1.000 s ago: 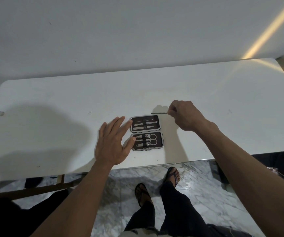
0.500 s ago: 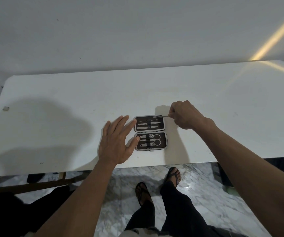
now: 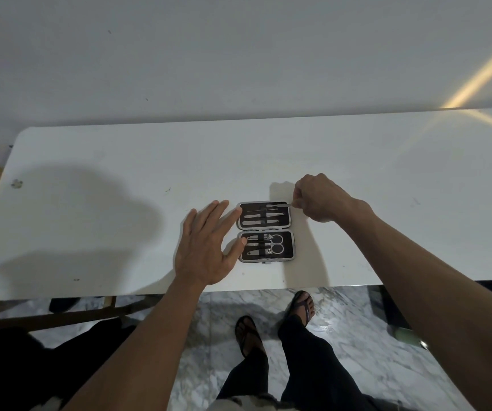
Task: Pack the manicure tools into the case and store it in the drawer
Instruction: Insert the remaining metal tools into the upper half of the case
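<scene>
A plain home room: white folding table (image 3: 268, 149) against bare wall (image 3: 209, 54), marble-patterned floor (image 3: 357, 336), sandalled feet (image 3: 249, 336).

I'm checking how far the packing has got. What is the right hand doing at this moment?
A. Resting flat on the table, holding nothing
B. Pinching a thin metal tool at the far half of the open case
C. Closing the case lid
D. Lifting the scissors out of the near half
B: the right hand pinches the end of a thin metal tool lying along the top row of the open case.

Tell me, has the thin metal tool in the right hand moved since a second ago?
Yes. The thin tool came toward the case: it was beyond the far edge, now over the top slot.
</scene>
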